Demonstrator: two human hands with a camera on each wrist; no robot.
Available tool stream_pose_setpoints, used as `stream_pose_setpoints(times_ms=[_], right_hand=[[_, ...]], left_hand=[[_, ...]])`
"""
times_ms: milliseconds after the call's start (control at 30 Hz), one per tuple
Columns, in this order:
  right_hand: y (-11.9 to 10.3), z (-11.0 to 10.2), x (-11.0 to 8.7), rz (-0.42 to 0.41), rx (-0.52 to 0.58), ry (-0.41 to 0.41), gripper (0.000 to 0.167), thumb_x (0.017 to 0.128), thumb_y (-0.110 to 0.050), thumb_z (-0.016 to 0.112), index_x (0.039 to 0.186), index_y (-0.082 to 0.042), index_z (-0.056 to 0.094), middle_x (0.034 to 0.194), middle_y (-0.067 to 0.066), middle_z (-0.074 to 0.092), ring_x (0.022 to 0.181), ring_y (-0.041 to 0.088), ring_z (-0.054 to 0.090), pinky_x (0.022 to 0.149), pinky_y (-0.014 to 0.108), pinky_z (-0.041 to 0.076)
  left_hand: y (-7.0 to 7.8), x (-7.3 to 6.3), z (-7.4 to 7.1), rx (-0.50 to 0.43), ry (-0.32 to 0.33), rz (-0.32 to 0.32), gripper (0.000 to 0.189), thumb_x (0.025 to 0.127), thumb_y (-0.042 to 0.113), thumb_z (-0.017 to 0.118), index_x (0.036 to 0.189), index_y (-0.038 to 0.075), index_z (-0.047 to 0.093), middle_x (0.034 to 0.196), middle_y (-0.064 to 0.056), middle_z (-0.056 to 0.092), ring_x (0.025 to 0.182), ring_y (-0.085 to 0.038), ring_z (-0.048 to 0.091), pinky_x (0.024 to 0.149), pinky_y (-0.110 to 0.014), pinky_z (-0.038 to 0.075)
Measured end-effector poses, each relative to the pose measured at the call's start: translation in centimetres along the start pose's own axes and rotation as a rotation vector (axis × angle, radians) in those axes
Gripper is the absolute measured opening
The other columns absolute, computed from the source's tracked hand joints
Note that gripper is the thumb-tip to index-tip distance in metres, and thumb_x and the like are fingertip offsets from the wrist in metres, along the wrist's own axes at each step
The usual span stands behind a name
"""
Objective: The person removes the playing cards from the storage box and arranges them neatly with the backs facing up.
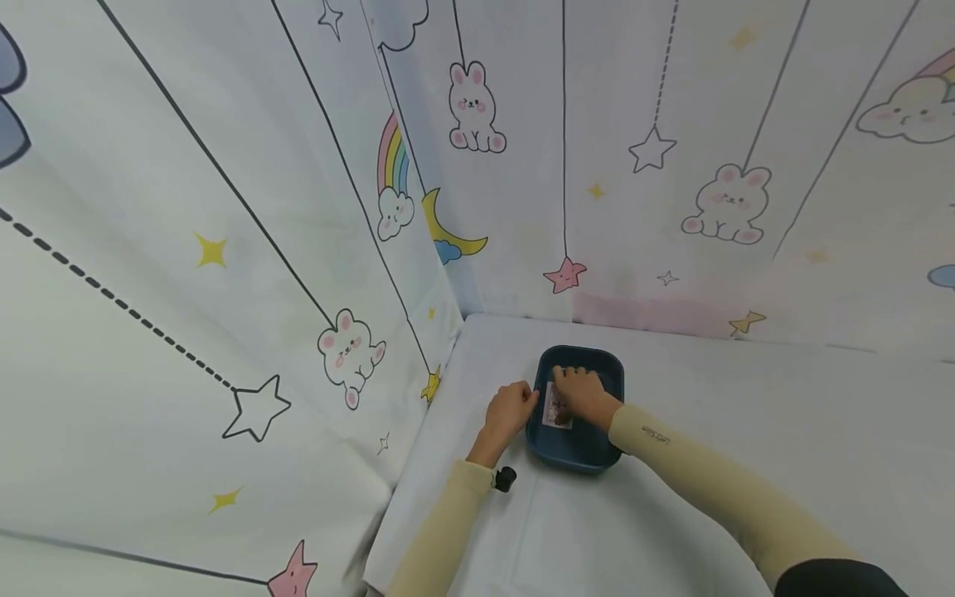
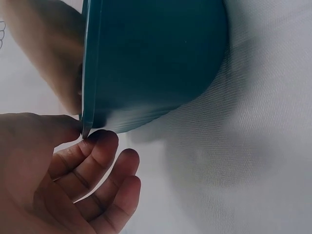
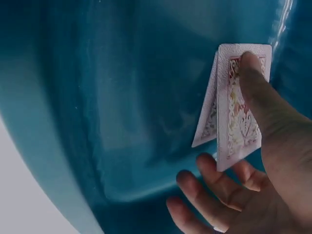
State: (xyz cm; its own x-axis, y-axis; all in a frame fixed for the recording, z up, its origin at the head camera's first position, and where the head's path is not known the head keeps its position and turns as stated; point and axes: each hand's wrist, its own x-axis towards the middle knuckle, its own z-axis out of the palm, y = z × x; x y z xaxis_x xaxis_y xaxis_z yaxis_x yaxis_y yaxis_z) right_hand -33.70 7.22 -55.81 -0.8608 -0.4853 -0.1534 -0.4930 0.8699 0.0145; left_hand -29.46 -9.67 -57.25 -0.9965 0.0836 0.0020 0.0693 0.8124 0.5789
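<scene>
A dark blue plastic basin (image 1: 578, 454) stands on the white surface. My left hand (image 1: 511, 410) pinches its left rim between thumb and fingertips; in the left wrist view the other fingers curl loosely outside the basin wall (image 2: 161, 53). Reaching inside, my right hand (image 1: 585, 395) holds a playing card (image 3: 238, 129) with a white border and an ornate red, green and gold pattern. Its thumb lies flat on the card's face, while the fingers are partly hidden behind. A second patterned card (image 3: 206, 119) shows at a slant behind the first, close to the basin floor.
White cloth (image 1: 709, 398) covers the table around the basin. Fabric walls with printed rabbits, stars and clouds rise at the left (image 1: 149, 332) and the back (image 1: 619, 99). A small black device (image 1: 505, 478) sits at the left wrist.
</scene>
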Motion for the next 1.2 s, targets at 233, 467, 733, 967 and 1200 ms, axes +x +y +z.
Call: stream_pose_setpoints(times_ms=[233, 467, 733, 967, 1200], right_hand=[[0.3, -0.6, 0.7, -0.011, 0.173, 0.041, 0.033, 0.090, -0.015, 0.075, 0.109, 0.003, 0.054, 0.092, 0.020, 0.067, 0.078, 0.031, 0.068, 0.064, 0.044, 0.056], [1.1, -0.6, 1.6, 0.018, 0.195, -0.016, 0.022, 0.091, -0.013, 0.074, 0.105, -0.001, 0.064, 0.095, 0.016, 0.068, 0.081, 0.025, 0.066, 0.071, 0.043, 0.057], [1.4, -1.2, 1.1, 0.052, 0.316, -0.063, 0.021, 0.095, -0.007, 0.066, 0.114, 0.000, 0.065, 0.099, 0.014, 0.069, 0.078, 0.021, 0.063, 0.070, 0.039, 0.055], [3.8, -3.0, -0.2, -0.008, 0.576, -0.149, 0.023, 0.097, -0.003, 0.059, 0.119, 0.004, 0.059, 0.100, 0.012, 0.063, 0.081, 0.019, 0.062, 0.071, 0.032, 0.054], [6.6, -4.1, -2.1, -0.084, 0.749, -0.197, 0.016, 0.096, -0.005, 0.062, 0.110, 0.002, 0.062, 0.097, 0.012, 0.066, 0.080, 0.023, 0.069, 0.072, 0.036, 0.059]], left_hand=[[0.2, -0.2, -0.3, 0.006, -0.013, -0.002, 0.029, 0.103, 0.032, 0.057, 0.082, 0.012, 0.064, 0.065, 0.002, 0.058, 0.052, -0.010, 0.049, 0.047, -0.024, 0.037], [0.1, -0.2, 0.0, 0.001, -0.006, 0.001, 0.029, 0.103, 0.032, 0.057, 0.082, 0.013, 0.064, 0.065, 0.003, 0.057, 0.053, -0.009, 0.049, 0.047, -0.024, 0.037], [0.3, -0.4, 0.1, 0.009, 0.008, 0.015, 0.029, 0.102, 0.031, 0.058, 0.081, 0.012, 0.064, 0.064, 0.003, 0.056, 0.052, -0.009, 0.048, 0.047, -0.024, 0.036], [0.6, -0.5, 0.5, -0.009, 0.023, 0.022, 0.028, 0.102, 0.029, 0.059, 0.080, 0.012, 0.063, 0.063, 0.002, 0.055, 0.052, -0.010, 0.047, 0.047, -0.024, 0.036], [0.3, -0.7, 0.4, -0.022, 0.032, -0.001, 0.028, 0.102, 0.029, 0.059, 0.080, 0.011, 0.064, 0.064, 0.002, 0.056, 0.054, -0.011, 0.048, 0.048, -0.025, 0.037]])
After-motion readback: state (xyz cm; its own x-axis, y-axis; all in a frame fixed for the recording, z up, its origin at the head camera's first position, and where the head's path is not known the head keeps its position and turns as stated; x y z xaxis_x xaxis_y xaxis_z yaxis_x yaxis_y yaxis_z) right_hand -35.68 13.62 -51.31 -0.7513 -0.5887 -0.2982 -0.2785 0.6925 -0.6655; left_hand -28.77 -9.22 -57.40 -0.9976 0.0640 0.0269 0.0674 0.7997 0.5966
